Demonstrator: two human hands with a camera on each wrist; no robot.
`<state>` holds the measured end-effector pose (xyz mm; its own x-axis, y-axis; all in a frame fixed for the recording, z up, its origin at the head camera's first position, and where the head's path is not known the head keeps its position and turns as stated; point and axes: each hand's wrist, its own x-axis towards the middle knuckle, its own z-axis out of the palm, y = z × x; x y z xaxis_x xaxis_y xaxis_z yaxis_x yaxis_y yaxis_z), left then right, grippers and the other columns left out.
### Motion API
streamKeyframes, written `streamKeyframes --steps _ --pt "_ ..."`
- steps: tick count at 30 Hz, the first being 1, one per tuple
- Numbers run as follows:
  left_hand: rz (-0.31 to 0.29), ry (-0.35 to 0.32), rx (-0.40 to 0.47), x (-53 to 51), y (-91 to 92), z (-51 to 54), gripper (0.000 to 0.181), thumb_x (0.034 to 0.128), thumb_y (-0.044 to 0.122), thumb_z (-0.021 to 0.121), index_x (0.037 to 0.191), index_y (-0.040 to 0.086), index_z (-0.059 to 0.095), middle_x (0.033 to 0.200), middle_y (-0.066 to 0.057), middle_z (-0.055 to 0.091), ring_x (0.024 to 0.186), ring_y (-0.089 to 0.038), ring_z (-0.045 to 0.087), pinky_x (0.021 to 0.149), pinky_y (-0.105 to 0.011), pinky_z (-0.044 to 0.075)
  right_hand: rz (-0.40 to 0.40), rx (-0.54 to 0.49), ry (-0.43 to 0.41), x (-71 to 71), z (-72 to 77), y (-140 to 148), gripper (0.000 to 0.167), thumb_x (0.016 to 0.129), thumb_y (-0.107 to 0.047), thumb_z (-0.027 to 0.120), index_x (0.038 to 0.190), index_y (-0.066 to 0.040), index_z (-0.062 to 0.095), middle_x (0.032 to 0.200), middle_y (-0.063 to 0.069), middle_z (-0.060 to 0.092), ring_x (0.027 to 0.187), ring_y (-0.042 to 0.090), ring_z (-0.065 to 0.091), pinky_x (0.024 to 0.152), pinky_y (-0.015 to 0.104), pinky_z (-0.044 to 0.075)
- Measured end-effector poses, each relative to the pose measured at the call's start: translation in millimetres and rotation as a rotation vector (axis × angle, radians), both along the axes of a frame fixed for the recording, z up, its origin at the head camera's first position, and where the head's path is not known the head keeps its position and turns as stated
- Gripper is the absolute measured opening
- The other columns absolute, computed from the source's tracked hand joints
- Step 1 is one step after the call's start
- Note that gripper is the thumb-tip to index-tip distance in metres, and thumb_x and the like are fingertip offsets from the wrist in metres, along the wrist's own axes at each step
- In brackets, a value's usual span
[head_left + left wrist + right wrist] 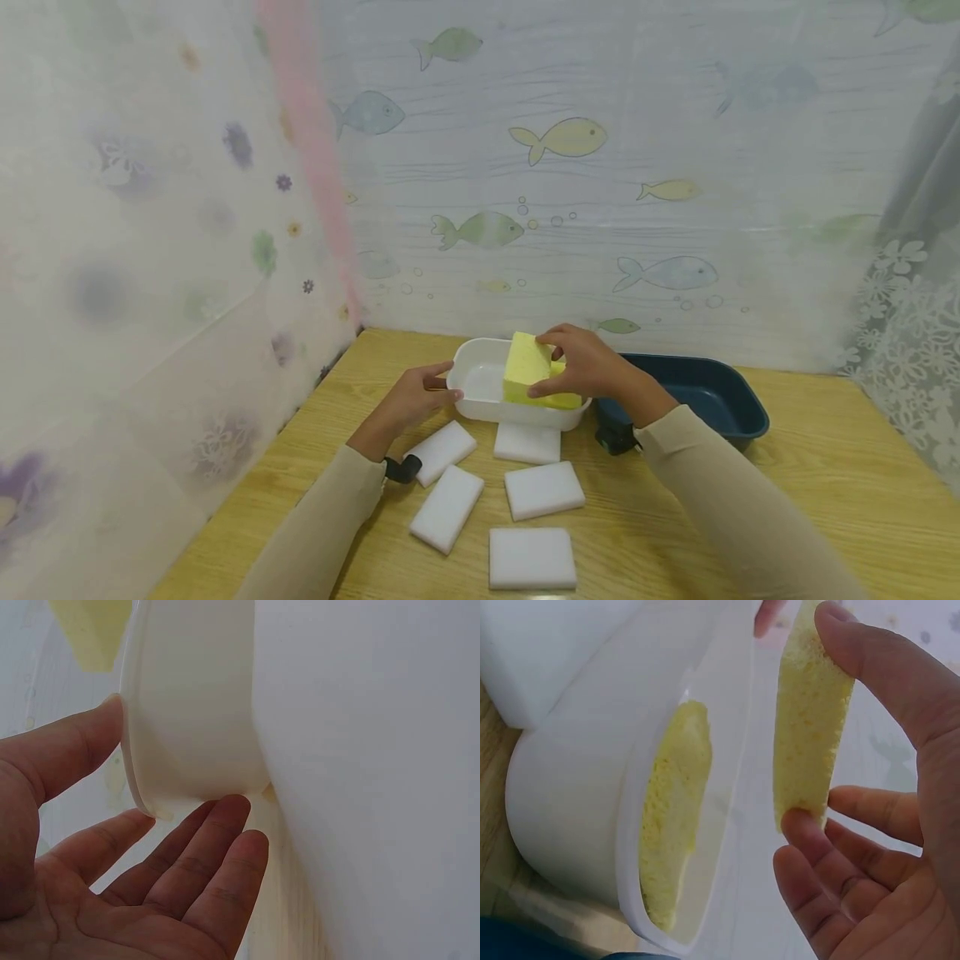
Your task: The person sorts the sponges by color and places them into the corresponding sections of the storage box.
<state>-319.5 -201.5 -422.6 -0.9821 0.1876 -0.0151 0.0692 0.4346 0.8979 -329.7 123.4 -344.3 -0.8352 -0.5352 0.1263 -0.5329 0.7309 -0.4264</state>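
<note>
My right hand (588, 364) pinches a yellow sponge block (527, 367) between thumb and fingertips, tilted above the white plastic basin (480, 408). In the right wrist view the held sponge is clear of the basin's rim. Another yellow sponge (679, 795) lies inside the basin at its right end, partly hidden by the right hand in the head view. At the basin's left end is my left hand (416, 398). Its thumb and index fingertip touch the rim, while the other fingers extend loosely beside the wall, as the left wrist view shows.
Several white sponge blocks lie on the wooden table (637, 542) in front of the basin, one white block (528, 442) close against its front. A dark blue basin (731, 400) stands at the right, partly behind the right forearm. Fish-patterned curtains hang behind.
</note>
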Motion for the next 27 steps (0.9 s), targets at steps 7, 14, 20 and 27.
streamKeyframes --steps 7,14,20,27 --pt "-0.005 -0.007 0.019 0.9 1.1 0.2 0.074 0.0928 0.028 0.08 0.157 0.016 0.046 0.13 -0.015 0.071 0.115 -0.025 0.069 0.097 -0.044 0.057 -0.005 0.032 -0.011 -6.6 -4.9 -3 0.1 0.075 -0.062 0.087 0.152 -0.009 0.052 0.146 0.011 0.055 0.114 0.025 0.064 0.091 0.043 0.055" --pt "0.004 -0.019 0.03 0.2 -0.3 -1.3 0.075 0.0925 0.029 0.081 0.157 0.016 0.046 0.129 -0.015 0.071 0.113 -0.024 0.07 0.095 -0.044 0.057 -0.016 0.049 -0.007 -13.7 -9.4 -5 0.099 0.075 -0.064 0.085 0.15 -0.008 0.054 0.146 0.013 0.057 0.116 0.027 0.065 0.094 0.045 0.056" --pt "0.011 -0.021 0.023 0.2 -0.1 -1.6 0.073 0.0922 0.029 0.081 0.157 0.017 0.047 0.129 -0.014 0.071 0.113 -0.024 0.07 0.095 -0.044 0.057 0.006 0.049 -0.001 -16.8 -12.7 -10 0.096 0.077 -0.063 0.084 0.148 -0.004 0.056 0.144 0.014 0.06 0.114 0.027 0.067 0.096 0.046 0.056" --pt "0.008 -0.023 0.032 -0.9 0.5 -2.2 0.074 0.0924 0.028 0.081 0.157 0.017 0.047 0.128 -0.014 0.071 0.11 -0.022 0.07 0.094 -0.043 0.057 -0.008 0.061 -0.013 -20.5 -14.7 -18 0.096 0.077 -0.063 0.085 0.147 -0.004 0.056 0.145 0.014 0.059 0.117 0.028 0.066 0.1 0.046 0.054"
